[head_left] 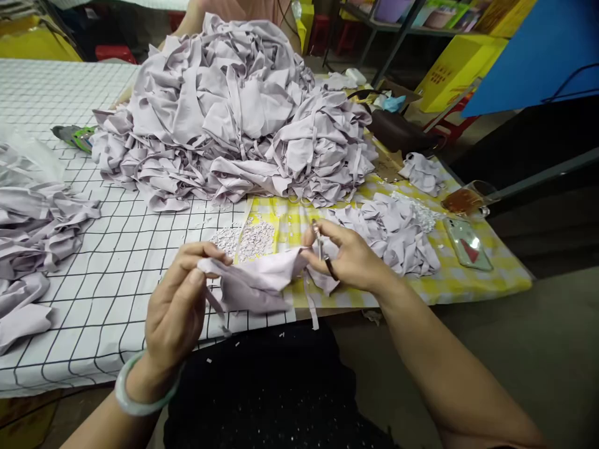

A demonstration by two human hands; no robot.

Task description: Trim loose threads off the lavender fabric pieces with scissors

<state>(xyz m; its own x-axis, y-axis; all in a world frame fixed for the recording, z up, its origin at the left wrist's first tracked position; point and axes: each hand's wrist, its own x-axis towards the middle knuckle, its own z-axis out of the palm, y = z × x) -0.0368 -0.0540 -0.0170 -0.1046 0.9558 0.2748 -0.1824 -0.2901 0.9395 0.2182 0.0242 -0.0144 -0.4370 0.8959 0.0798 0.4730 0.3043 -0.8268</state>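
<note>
Between my hands a pale lilac fabric piece (255, 280) is stretched over the table's near edge, with a narrow strip dangling at its right end. My left hand (175, 305), a pale green bangle at its wrist, pinches the fabric's left end between thumb and fingers. In my right hand (344, 255) is a pair of small metal thread snips (318, 239), with a black loop around a finger. The fingers of that hand also meet the fabric's right end. Small cut scraps (255, 240) lie just beyond the fabric.
A large heap of lilac fabric (224, 112) fills the table's far middle, with a person behind it. Smaller piles lie left (32, 231) and right (393, 234). Near the right edge are a glass mug of brown liquid (468, 198) and a phone (468, 243).
</note>
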